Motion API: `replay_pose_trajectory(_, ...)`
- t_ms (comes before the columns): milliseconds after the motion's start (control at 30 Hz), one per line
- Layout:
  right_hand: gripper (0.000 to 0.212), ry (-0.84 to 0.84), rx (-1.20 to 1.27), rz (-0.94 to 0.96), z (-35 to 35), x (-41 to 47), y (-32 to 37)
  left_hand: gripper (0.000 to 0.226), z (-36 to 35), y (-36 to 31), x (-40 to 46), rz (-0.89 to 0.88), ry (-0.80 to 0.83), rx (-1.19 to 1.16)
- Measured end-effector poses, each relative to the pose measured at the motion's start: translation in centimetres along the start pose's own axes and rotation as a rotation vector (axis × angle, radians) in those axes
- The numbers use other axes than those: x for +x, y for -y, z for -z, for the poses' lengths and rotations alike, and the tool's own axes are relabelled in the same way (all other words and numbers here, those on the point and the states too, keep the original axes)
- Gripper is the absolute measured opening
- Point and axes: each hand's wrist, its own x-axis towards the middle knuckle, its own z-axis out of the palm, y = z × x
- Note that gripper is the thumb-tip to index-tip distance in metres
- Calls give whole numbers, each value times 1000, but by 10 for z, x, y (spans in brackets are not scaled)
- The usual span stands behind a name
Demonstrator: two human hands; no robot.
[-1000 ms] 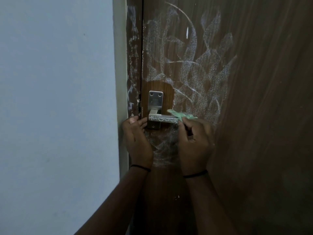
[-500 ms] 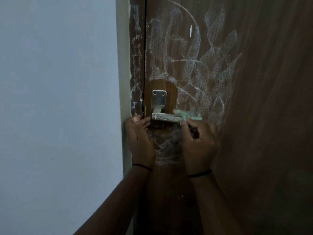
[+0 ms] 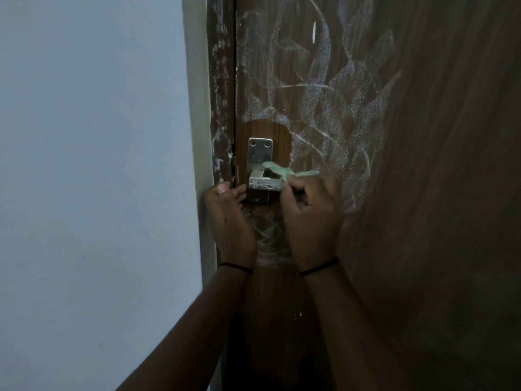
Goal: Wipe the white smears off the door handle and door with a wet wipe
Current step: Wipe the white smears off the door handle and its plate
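wipe: the green wet wipe [image 3: 290,173] was bunched in my right hand [image 3: 310,218], pinched at the fingertips, one tail flopping up over the plate. Compared with a second back it had slid left along the lever, from out near the free end toward the stem.

handle: the door handle [image 3: 263,185] still had white scribbles on the lever's top face where the wipe hadn't reached. Its metal backplate [image 3: 260,155] looked mostly clean, though the light was too dim to be sure.

right hand: clenched around the wipe, knuckles toward me, covering the free end of the lever. Couldn't tell how hard it was pressing.

left hand: my left hand [image 3: 229,218] hadn't really moved. Fingers lay fairly straight against the door edge just left of the handle, grasping nothing, looked like bracing.

door: the door [image 3: 423,193] had one clean round patch around the plate, and that was it. The white smears [image 3: 332,114] swirled above and right of the handle same as before, plus a patch below between my wrists.

frame: the door frame [image 3: 221,108] strip on the left was streaked white too, beside the pale wall [image 3: 93,165].

verdict: my read, early days. Handle was mid-wipe, and nearly all the door was still to do.
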Motion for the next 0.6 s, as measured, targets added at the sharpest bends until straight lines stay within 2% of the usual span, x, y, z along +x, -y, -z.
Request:
replay_pose_trajectory(67, 7, 14, -21, 17, 6, -9, -5, 41, 2, 2, 2, 0, 22, -6)
replay_pose_trajectory(200, 10, -59, -42, 1, 4, 0, -5, 41, 2, 2, 1, -9, 20, 11)
replay_pose_trajectory(367, 6, 0, -50, 71, 0, -10, 2, 41, 4, 4, 3, -1, 28, -19)
replay_pose_trajectory(533, 9, -77, -55, 25, -1, 2, 0, 41, 5, 5, 4, -15, 40, -1)
replay_pose_trajectory(600, 10, -58, -69, 54, -7, 2, 8, 40, 3, 6, 5, -10, 34, -9)
